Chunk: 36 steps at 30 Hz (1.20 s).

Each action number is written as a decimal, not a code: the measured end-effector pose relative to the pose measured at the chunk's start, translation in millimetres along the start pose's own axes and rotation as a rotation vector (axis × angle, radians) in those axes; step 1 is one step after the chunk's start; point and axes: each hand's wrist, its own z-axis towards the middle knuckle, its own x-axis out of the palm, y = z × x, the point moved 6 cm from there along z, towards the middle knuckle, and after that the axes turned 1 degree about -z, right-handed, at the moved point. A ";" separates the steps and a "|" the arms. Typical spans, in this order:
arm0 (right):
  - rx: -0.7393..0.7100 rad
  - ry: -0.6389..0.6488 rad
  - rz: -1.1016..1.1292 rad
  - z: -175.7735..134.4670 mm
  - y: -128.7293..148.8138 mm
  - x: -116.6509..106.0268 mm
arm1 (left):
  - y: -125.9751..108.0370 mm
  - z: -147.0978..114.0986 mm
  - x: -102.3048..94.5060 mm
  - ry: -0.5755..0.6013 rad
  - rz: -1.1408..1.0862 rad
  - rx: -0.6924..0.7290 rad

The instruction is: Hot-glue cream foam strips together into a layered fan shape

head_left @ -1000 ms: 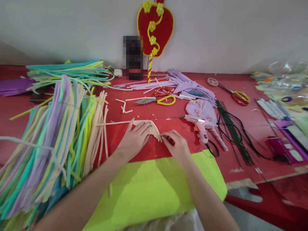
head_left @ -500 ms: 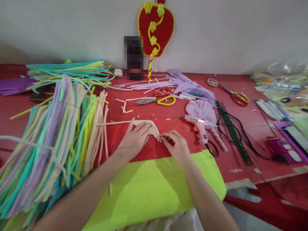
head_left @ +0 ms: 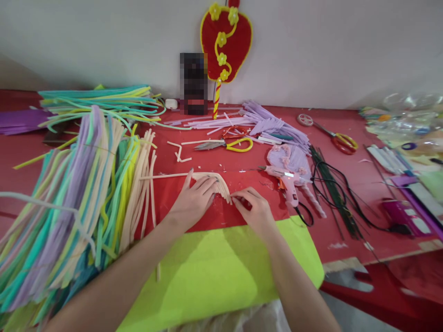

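A curved row of cream pipe cleaners, set side by side, lies on the red tabletop. My left hand rests over its left part, fingers stretched out flat and thumb apart. One long cream pipe cleaner runs out leftward from under that hand. At the row's lower right end, my right hand pinches the tip of a cream pipe cleaner between thumb and index finger. Just beyond the hands are yellow-handled scissors and a few bent cream pieces.
Bundles of coloured pipe cleaners fill the left side. To the right are a pink glue gun, a lilac fan shape, dark green stems and another pair of scissors. A red fan stands against the wall. Lime cloth hangs in front.
The view has shifted very slightly. Both hands and the cream row stay in nearly the same place.
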 end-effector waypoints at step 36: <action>-0.054 0.073 0.144 57.0 -10.1 19.6 | -1.0 -2.5 2.6 0.062 -0.010 -0.066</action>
